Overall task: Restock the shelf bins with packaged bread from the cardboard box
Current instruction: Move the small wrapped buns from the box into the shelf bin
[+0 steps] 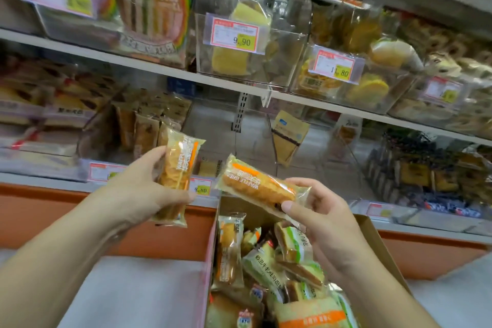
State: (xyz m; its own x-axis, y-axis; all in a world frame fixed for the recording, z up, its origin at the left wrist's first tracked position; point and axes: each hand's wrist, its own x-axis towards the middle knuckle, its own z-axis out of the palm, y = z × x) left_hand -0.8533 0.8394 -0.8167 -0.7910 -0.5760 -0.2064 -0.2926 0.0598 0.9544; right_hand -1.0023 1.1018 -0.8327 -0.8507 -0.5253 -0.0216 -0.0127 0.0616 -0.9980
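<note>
My left hand (138,189) grips an orange-striped waffle bread pack (177,168), held upright in front of the lower shelf. My right hand (316,210) pinches a second waffle bread pack (258,185) by its near end, tilted up to the left above the cardboard box (378,242). The box sits low in the middle and holds several packaged breads (269,269), green-labelled and orange-labelled. A clear shelf bin (149,130) with similar upright packs stands just behind my left hand.
Clear acrylic bins (250,61) with price tags line the upper shelf, with yellow cakes and buns inside. A bin with one hanging pack (290,136) sits behind the right pack. Dark packaged goods (415,173) fill the lower right. An orange shelf base (40,210) runs along the floor.
</note>
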